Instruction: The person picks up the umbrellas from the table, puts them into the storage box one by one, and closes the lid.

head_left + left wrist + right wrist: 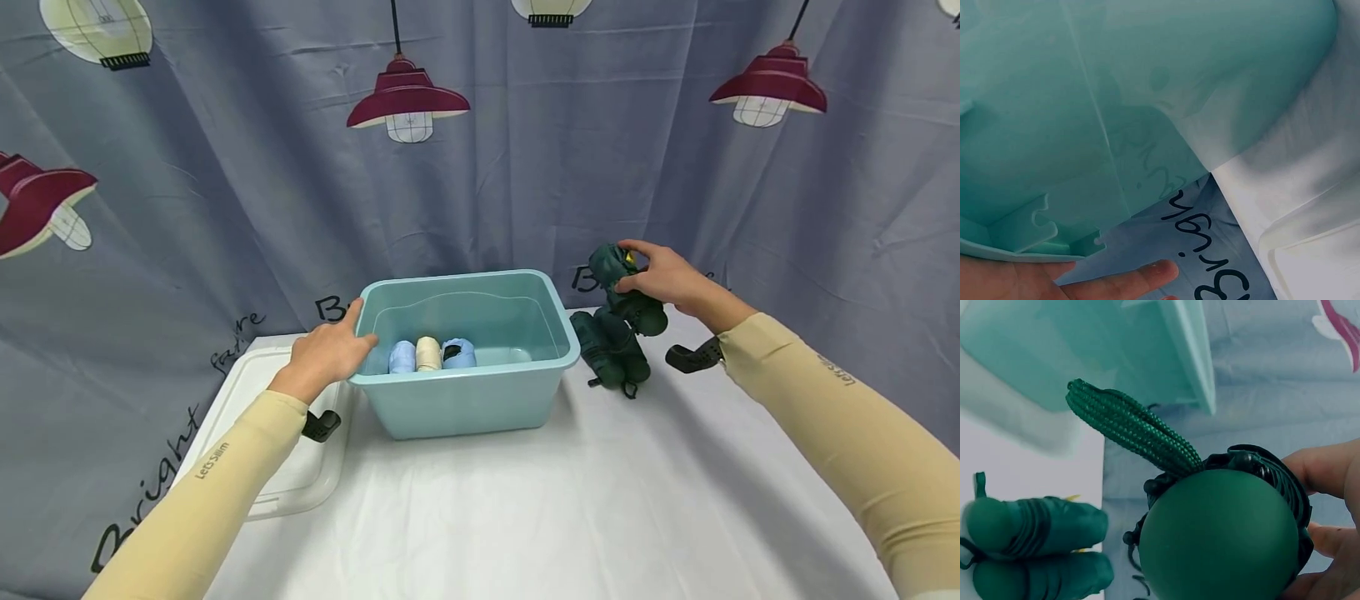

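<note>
My left hand (322, 358) holds the left rim of a teal plastic storage box (465, 406), thumb over the inner side and fingers outside. Below the rim, the left wrist view shows some fingers (1129, 282) beside the box wall. Inside lie three rolled bundles: blue (402, 357), cream (428, 354) and blue with a black patch (458, 354). Right of the box, my right hand (671, 279) grips a dark green folded umbrella (639, 312) above the table. Its rounded end (1219, 534) and braided strap (1129, 428) show in the right wrist view.
Two more dark green folded umbrellas (1038, 525) lie side by side on the white table (480, 517), right of the box. A pale plastic lid (300, 479) lies at the left, partly behind the left forearm. A grey-blue curtain (480, 192) hangs behind the table.
</note>
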Demonstrator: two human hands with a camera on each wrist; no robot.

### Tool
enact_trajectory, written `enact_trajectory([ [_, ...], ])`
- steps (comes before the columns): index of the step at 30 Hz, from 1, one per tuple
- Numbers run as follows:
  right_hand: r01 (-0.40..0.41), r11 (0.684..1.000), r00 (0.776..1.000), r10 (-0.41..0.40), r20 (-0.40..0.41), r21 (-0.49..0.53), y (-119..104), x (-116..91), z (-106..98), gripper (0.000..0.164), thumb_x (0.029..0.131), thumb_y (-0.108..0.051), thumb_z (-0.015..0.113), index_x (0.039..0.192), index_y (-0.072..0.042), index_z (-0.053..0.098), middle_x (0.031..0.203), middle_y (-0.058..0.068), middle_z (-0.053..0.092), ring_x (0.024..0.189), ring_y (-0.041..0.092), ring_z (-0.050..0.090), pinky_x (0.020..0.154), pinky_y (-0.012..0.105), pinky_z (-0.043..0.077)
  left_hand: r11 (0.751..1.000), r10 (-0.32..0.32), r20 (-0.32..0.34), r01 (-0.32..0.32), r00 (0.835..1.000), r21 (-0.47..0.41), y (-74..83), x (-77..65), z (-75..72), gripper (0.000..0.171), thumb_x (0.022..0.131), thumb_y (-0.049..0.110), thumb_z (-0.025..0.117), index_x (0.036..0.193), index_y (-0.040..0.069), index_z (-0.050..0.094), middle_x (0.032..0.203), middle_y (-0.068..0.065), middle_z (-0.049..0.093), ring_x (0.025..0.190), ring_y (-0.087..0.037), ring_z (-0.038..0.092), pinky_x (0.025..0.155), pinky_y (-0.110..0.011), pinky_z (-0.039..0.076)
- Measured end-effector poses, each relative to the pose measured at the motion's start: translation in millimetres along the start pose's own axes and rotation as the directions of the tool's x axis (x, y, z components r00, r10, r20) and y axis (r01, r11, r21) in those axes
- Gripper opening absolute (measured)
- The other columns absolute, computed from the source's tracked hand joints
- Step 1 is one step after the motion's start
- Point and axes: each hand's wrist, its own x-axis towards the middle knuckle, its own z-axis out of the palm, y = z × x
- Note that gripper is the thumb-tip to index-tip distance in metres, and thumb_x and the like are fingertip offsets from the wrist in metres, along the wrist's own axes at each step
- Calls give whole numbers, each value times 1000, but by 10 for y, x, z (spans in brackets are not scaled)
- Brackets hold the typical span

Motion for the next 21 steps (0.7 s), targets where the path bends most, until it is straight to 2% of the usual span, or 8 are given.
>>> enact_trajectory([
  [7,5,1000,1000,-5,21,5,-96,-24,-13,84,96,-22,64,164,-17,14,151,33,32,128,46,48,94,55,49,1000,-7,7,7,1000,-11,25,9,19,80,101,50,36,164,21,-3,130,-25,62,101,-34,64,65,-43,43],
  [13,11,1000,999,-11,41,-2,-179,-54,-7,85,96,-20,64,164,-17,13,156,33,26,135,48,42,98,61,45,1000,4,-18,-4,1000,-15,57,34,54,80,99,51,36,164,22,0,116,-20,66,94,-31,63,65,-42,42],
  [21,38,998,997,-35,66,-42,-432,24,71,85,95,-25,66,164,-19,15,159,29,28,135,45,43,102,63,42,1000,-18,-26,18,1000,-7,-7,13,1,79,100,49,36,164,22,0,122,-21,65,98,-32,63,66,-43,42],
])
